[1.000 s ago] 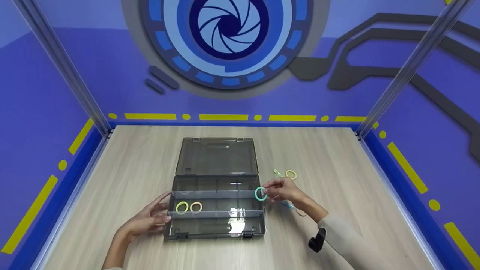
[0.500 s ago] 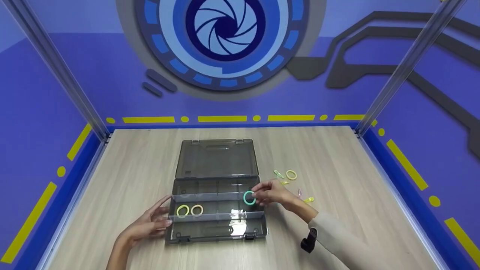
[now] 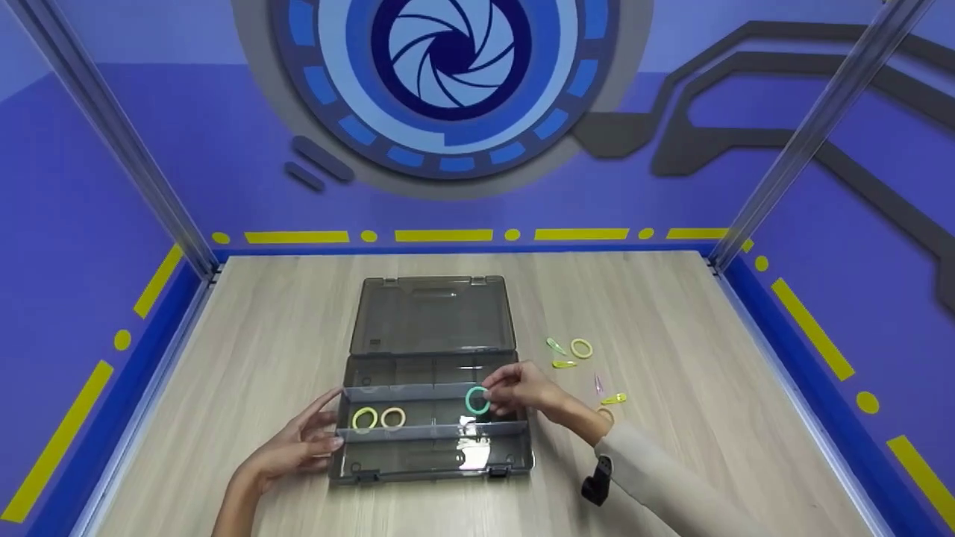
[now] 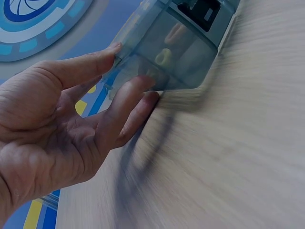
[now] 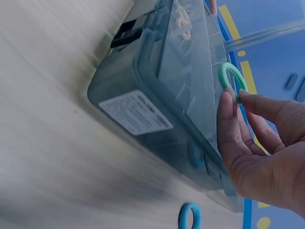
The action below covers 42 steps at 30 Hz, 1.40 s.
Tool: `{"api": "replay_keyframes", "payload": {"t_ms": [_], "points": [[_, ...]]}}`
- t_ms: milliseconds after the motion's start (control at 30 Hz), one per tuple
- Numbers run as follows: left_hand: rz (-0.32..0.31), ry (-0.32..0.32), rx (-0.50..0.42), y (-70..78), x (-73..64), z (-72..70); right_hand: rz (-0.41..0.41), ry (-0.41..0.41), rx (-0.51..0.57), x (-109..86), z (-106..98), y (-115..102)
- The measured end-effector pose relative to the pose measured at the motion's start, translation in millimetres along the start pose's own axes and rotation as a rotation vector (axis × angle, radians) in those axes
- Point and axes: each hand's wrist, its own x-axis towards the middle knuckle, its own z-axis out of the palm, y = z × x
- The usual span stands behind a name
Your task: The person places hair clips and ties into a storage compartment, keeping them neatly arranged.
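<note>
A smoky see-through compartment box lies on the table with its lid folded back. My right hand pinches a mint-green hair tie between thumb and fingertips, above the right part of the box's middle row. At that row's left end rest a yellow hair tie and a peach hair tie. My left hand touches the box's left wall with its extended fingers, and the left wrist view shows the fingertips against the plastic.
Right of the box lie a green hair clip, a pale yellow hair tie, yellow clips, a purple clip and an orange tie partly behind my forearm. A blue hair tie shows in the right wrist view.
My right hand has carried the mint-green hair tie leftward from the box's right edge to over the middle row. The left hand has stayed at the left wall.
</note>
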Motion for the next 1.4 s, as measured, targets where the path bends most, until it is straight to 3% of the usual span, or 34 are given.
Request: {"api": "replay_keyframes", "payload": {"t_ms": [433, 800, 1033, 1400], "points": [[-0.001, 0.016, 0.01, 1.3, 0.0, 0.2, -0.047, 0.044, -0.042, 4.9, 25.8, 1.1], [0.038, -0.015, 0.015, 2.0, 3.0, -2.8, -0.173, 0.142, -0.246, 10.1, 45.6, 8.3], [0.01, 0.016, 0.026, 3.2, 3.2, -2.4, -0.209, 0.153, -0.255, 17.9, 60.8, 5.6], [0.034, -0.016, 0.03, -0.7, 1.6, -2.0, -0.232, 0.191, -0.312, 28.8, 88.1, 5.9]]}}
